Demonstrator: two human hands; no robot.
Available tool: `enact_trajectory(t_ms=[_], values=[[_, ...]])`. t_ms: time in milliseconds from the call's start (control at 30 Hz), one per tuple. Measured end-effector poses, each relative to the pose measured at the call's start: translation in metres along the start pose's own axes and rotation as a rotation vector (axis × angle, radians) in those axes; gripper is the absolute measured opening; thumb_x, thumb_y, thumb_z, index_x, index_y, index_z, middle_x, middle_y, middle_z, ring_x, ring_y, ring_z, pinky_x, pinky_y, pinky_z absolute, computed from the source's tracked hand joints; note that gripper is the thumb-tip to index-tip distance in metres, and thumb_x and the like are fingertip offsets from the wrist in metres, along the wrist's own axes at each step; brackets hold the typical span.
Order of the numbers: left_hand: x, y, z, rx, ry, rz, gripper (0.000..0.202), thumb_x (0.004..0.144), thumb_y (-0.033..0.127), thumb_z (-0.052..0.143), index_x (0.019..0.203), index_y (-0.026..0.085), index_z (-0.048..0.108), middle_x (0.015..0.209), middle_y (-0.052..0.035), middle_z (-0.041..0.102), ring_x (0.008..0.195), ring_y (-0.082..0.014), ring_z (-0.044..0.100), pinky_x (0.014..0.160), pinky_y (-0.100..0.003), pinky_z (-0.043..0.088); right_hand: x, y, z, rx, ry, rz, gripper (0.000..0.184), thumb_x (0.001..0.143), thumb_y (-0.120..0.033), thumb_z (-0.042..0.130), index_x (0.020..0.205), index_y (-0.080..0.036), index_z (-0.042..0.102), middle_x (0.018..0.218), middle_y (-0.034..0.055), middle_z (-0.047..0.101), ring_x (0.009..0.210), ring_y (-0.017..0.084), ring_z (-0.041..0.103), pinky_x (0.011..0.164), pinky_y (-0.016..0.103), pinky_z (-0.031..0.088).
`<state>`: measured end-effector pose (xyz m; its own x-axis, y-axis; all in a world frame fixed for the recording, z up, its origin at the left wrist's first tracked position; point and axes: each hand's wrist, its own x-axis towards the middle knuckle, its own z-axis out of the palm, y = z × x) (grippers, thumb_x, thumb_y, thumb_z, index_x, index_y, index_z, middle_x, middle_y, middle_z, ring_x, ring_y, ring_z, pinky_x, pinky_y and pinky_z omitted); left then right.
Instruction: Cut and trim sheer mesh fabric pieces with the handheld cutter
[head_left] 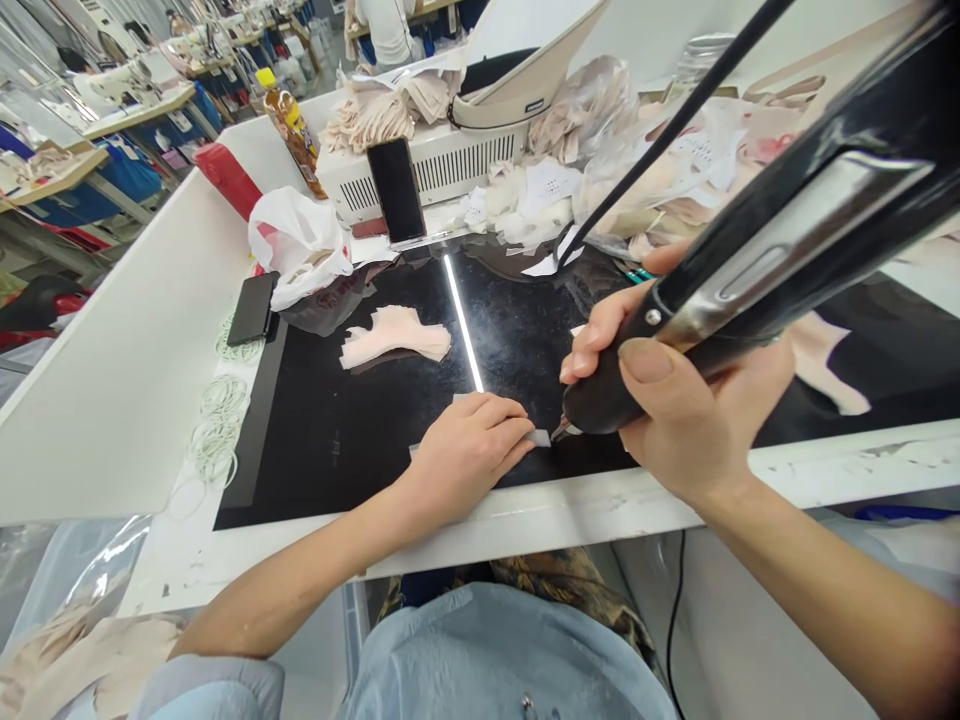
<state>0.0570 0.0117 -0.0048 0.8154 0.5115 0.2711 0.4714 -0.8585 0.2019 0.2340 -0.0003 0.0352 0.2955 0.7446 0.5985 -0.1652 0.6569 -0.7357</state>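
My left hand [472, 450] lies palm down near the table's front edge, its fingers flat over a pale strip [538, 438] on the black glossy panel [315, 430]. Most of that strip is covered by the hand. My right hand [690, 410] is wrapped around a large black hand tool [772, 230] with a silver lever along its side. The tool tilts down to the left, and its small metal tip [568, 428] points at the strip's right end. Left of centre rests a peach fabric stack [396, 335]; another peach piece [825, 365] is partly behind my right hand.
A bright light bar [463, 320] crosses the panel. A dark phone [396, 190] leans on a vented white box [465, 160]; another phone [253, 308] lies left above pale green rings [221, 425]. Plastic bags and fabric fill the back. A black cable [675, 130] hangs down behind the tool.
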Motion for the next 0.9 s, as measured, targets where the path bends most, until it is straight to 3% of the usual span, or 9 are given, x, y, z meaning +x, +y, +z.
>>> enact_trajectory(t_ms=[300,500,900], values=[[-0.004,0.001,0.002,0.061,0.039,0.075,0.026,0.106,0.026,0.046,0.108,0.013,0.068,0.109,-0.0068,0.071,0.100,-0.0184,0.065,0.092,-0.034,0.054,0.007,-0.003,0.006,-0.047,0.081,-0.018,0.030,0.076,-0.031,0.082,0.097,-0.033,0.062,0.074,-0.0040,0.065,0.052,0.014,0.060,0.046,0.034,0.051],[-0.005,0.004,0.002,0.066,0.042,0.081,0.025,0.105,0.024,0.047,0.110,0.013,0.068,0.110,-0.0086,0.071,0.100,-0.0186,0.066,0.090,-0.035,0.056,0.005,0.000,0.009,-0.039,0.032,-0.023,0.029,0.077,-0.030,0.080,0.093,-0.034,0.056,0.074,-0.0053,0.063,0.051,0.014,0.058,0.044,0.033,0.050],[-0.014,0.003,-0.003,0.137,0.022,0.152,0.028,0.105,0.027,0.047,0.122,0.015,0.066,0.120,-0.0066,0.071,0.114,-0.0206,0.065,0.103,-0.036,0.055,0.002,0.000,0.009,-0.030,0.039,-0.019,0.033,0.077,-0.029,0.081,0.093,-0.031,0.052,0.073,-0.0054,0.064,0.051,0.013,0.058,0.044,0.033,0.049]])
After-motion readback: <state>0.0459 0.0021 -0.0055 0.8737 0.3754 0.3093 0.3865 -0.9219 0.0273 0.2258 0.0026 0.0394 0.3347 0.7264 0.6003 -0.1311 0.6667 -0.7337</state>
